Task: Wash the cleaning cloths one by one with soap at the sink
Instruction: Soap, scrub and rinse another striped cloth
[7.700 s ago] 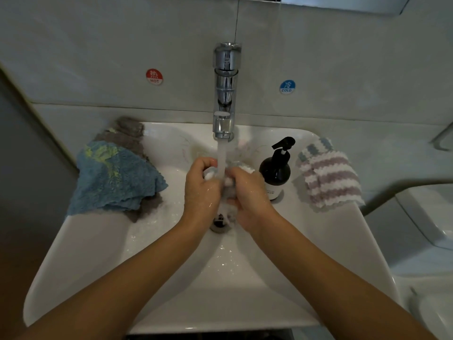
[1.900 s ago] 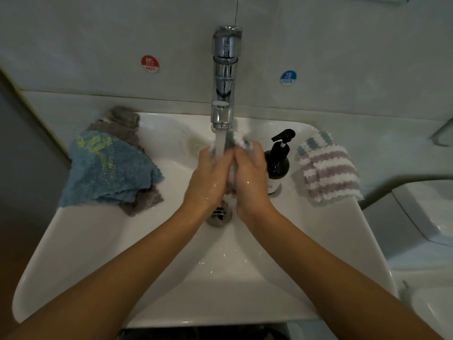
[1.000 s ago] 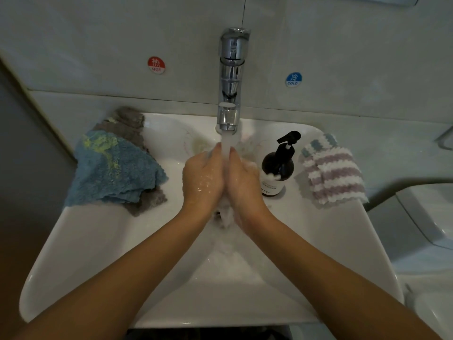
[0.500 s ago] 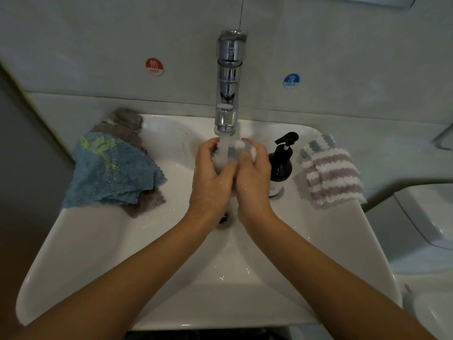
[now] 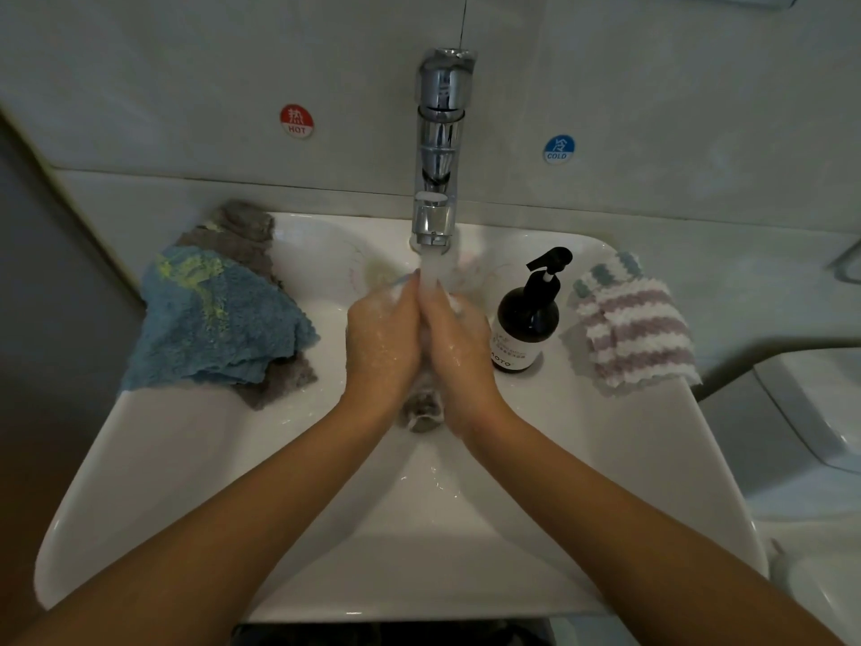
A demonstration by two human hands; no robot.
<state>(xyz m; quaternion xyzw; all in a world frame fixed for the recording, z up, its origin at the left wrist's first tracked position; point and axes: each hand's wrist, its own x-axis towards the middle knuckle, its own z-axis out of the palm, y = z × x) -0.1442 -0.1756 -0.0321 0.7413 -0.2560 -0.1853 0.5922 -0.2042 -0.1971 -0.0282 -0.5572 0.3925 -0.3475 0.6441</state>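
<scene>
Hands lowered under stream, pressed palm-to-palm, fluffy cloth hidden.

soap bottle crowds right, front basin free

A pale cloth sat squeezed between my palms under the tap, blue cloth on the sink's left rim, striped cloth on its right.

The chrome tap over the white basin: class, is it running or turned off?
Running. A pale stream of water drops from the chrome tap spout onto the left hand and right hand, pressed together below.
</scene>
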